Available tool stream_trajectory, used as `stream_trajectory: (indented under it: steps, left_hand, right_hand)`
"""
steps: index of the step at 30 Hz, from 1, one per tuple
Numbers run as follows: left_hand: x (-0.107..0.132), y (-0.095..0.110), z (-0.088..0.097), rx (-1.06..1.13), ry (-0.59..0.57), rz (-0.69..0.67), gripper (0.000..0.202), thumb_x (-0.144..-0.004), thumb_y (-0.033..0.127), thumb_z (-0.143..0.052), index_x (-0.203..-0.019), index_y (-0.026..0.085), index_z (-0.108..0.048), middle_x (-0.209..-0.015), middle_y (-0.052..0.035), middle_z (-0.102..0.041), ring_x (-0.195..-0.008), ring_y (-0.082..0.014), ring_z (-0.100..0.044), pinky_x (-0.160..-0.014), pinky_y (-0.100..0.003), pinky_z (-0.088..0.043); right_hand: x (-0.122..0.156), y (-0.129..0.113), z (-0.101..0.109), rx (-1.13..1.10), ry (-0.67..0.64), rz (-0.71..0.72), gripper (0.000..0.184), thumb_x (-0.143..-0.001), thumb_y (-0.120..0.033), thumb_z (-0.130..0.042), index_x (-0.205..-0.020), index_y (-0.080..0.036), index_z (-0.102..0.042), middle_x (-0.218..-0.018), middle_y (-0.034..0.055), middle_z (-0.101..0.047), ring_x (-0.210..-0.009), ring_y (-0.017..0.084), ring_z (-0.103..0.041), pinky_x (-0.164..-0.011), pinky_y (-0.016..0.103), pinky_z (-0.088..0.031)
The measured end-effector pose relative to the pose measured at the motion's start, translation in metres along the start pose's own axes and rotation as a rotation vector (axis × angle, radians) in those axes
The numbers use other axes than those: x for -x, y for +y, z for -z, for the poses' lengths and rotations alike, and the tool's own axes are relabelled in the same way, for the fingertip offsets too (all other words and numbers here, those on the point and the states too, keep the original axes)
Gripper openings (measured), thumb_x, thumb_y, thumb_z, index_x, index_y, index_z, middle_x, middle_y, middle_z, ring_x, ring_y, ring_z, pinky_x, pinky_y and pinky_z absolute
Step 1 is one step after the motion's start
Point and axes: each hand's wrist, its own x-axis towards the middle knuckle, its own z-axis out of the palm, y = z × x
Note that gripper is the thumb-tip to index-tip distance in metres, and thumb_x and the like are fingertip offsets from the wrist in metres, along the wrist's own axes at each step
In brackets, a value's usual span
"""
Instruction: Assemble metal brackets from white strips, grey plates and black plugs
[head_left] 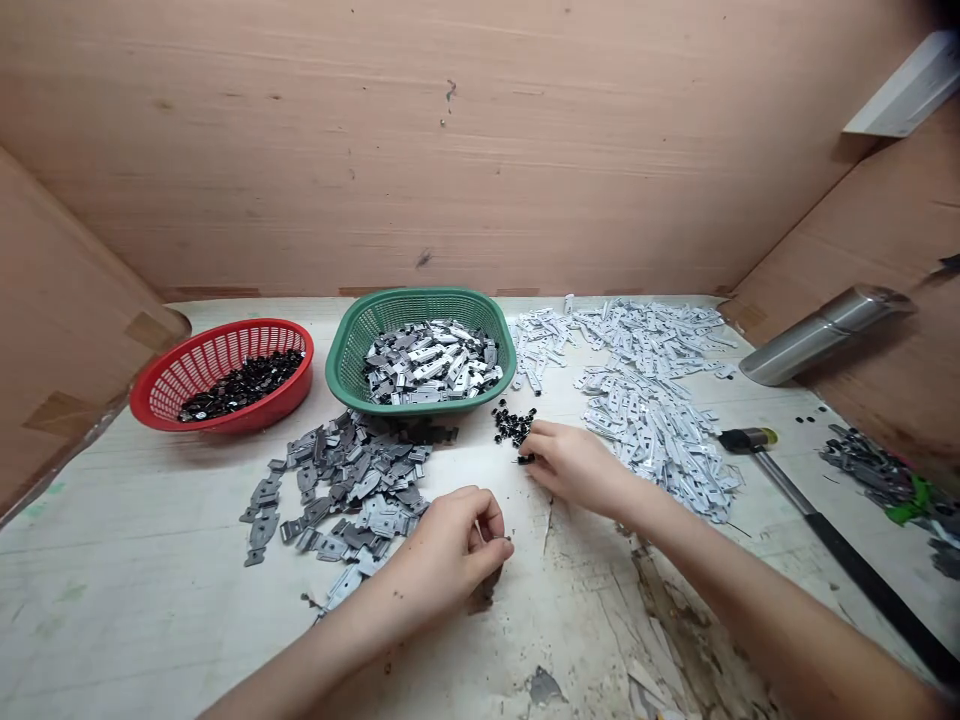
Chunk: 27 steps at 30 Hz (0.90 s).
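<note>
My right hand [574, 465] reaches into a small pile of shiny black parts [511, 424], its fingertips pinched on one small black part [526, 459]. Low over the table, my left hand [457, 535] is closed, thumb and fingers curled together; anything inside is hidden. Left of it spreads a heap of dark grey flat metal pieces [360, 475], with lighter ones at the near end. Right of my right hand lies a broad heap of whitish flat pieces [652, 410].
A green basket [420, 408] holds more flat pieces; a red basket [225, 425] holds black parts. On the right are a hammer [810, 515], a metal cylinder [825, 335] and a dark heap of scraps [885, 475]. Cardboard walls [450, 200] enclose the worn table.
</note>
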Motion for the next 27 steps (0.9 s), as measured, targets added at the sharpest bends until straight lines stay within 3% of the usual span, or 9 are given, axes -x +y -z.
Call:
stream_trajectory:
  steps: [3, 6, 11, 18, 27]
  left_hand:
    - [-0.004, 0.0, -0.008, 0.376, -0.033, 0.177, 0.013, -0.075, 0.029, -0.054, -0.071, 0.02, -0.045, -0.055, 0.0042, -0.053, -0.048, -0.011, -0.053, -0.046, -0.02, -0.036]
    - [-0.006, -0.001, -0.011, 0.581, -0.039, 0.251, 0.017, -0.073, 0.029, -0.055, -0.067, 0.02, -0.042, -0.05, 0.0064, -0.049, -0.044, -0.0081, -0.048, -0.043, -0.018, -0.036]
    - [-0.006, -0.002, -0.008, 0.635, -0.033, 0.285, 0.017, -0.076, 0.032, -0.052, -0.068, 0.02, -0.044, -0.041, 0.008, -0.047, -0.037, -0.0064, -0.04, -0.038, -0.016, -0.032]
    - [-0.006, 0.0, -0.012, 0.71, -0.094, 0.337, 0.01, -0.072, 0.024, -0.052, -0.068, 0.018, -0.046, -0.048, 0.0011, -0.063, -0.04, -0.009, -0.056, -0.045, -0.019, -0.041]
    - [-0.004, 0.003, -0.013, 0.777, -0.112, 0.445, 0.017, -0.069, 0.03, -0.059, -0.068, 0.016, -0.049, -0.061, -0.0028, -0.068, -0.049, -0.0093, -0.061, -0.051, -0.019, -0.042]
  right_hand:
    - [-0.003, -0.009, -0.016, 0.089, -0.013, 0.03, 0.013, -0.078, -0.008, -0.052, -0.078, -0.015, -0.062, -0.083, 0.0076, -0.06, -0.073, 0.017, -0.054, -0.054, 0.024, -0.033]
    - [-0.007, -0.016, -0.019, 0.133, -0.004, 0.041, 0.016, -0.077, -0.003, -0.049, -0.078, -0.015, -0.061, -0.082, 0.0085, -0.059, -0.074, 0.018, -0.052, -0.054, 0.025, -0.032]
    - [0.014, -0.015, -0.003, 0.078, 0.061, -0.035, 0.013, -0.082, -0.015, -0.049, -0.077, -0.017, -0.061, -0.078, 0.0046, -0.057, -0.066, 0.015, -0.052, -0.054, 0.024, -0.033]
    - [0.05, -0.02, 0.011, -0.476, 0.16, -0.131, 0.011, -0.079, -0.011, -0.051, -0.083, -0.019, -0.058, -0.071, -0.0002, -0.058, -0.058, 0.011, -0.052, -0.053, 0.022, -0.04]
    - [0.058, -0.035, 0.02, -0.487, 0.319, -0.013, 0.013, -0.084, -0.012, -0.049, -0.087, -0.019, -0.06, -0.077, 0.004, -0.052, -0.071, 0.016, -0.051, -0.06, 0.027, -0.041]
